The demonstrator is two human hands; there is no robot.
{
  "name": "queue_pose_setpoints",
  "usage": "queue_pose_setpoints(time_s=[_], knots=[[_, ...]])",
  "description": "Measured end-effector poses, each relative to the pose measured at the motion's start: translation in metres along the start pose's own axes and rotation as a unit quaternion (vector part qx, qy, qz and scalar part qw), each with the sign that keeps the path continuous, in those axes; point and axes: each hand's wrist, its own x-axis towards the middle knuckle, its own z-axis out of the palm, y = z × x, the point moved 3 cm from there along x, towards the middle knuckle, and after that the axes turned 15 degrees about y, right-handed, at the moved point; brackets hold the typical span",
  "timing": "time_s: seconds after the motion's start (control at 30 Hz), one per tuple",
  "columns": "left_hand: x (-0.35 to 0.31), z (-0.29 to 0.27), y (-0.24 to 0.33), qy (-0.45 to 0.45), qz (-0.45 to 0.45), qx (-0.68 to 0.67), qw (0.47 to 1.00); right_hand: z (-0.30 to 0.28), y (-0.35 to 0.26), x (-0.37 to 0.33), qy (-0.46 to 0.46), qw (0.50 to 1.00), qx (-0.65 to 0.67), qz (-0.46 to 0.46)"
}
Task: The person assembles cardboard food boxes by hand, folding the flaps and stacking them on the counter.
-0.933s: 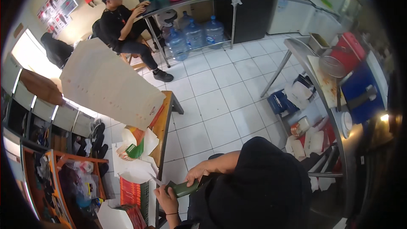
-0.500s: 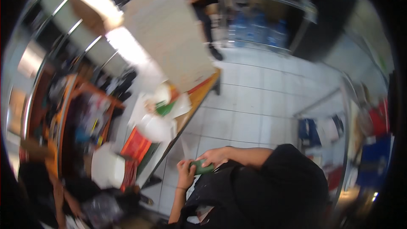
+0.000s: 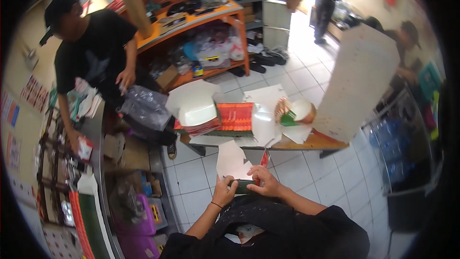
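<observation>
In front of my body I hold a partly folded paperboard box, white inside, with a dark green outer side and red panels. My left hand grips its near left corner, thumb on the green side. My right hand is closed on the right part, fingers bent over the edge. White flaps stand out beyond my hands. On the table ahead lie a stack of opened white boxes, flat red printed box blanks and a cup-like white container with a green-striped side.
A large upright beige board stands at the table's right end. To the left, a person in black holds a clear plastic bag beside a metal counter. Orange shelves and water bottles stand farther off.
My view has swung left, bringing the person and counter into sight. The box in my hands now shows its white flaps spread outward; earlier mostly its green side showed. Both hands keep hold.
</observation>
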Motion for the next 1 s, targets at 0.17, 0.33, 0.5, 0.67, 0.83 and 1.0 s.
queue_pose_setpoints(time_s=[0.17,0.33,0.5,0.67,0.83,1.0], knots=[[-0.02,0.01,-0.013,0.098,-0.059,0.002,0.993,-0.002,0.012,0.01,0.061,0.998,-0.012,0.004],[-0.014,0.007,0.007,0.099,-0.168,-0.173,0.965,0.005,0.01,0.018,0.036,0.997,-0.032,-0.065],[-0.004,0.007,0.011,0.033,-0.17,-0.193,0.966,0.004,0.01,0.009,-0.003,0.993,-0.096,-0.064],[-0.001,0.008,0.013,0.035,-0.055,-0.146,0.987,0.011,0.014,-0.006,-0.023,0.993,-0.112,-0.029],[0.006,0.006,0.007,-0.014,-0.192,-0.204,0.96,-0.012,0.037,-0.026,0.107,0.978,0.048,0.17],[-0.013,-0.038,-0.033,-0.041,-0.335,-0.558,0.758,-0.081,0.091,-0.039,0.108,0.958,-0.067,0.259]])
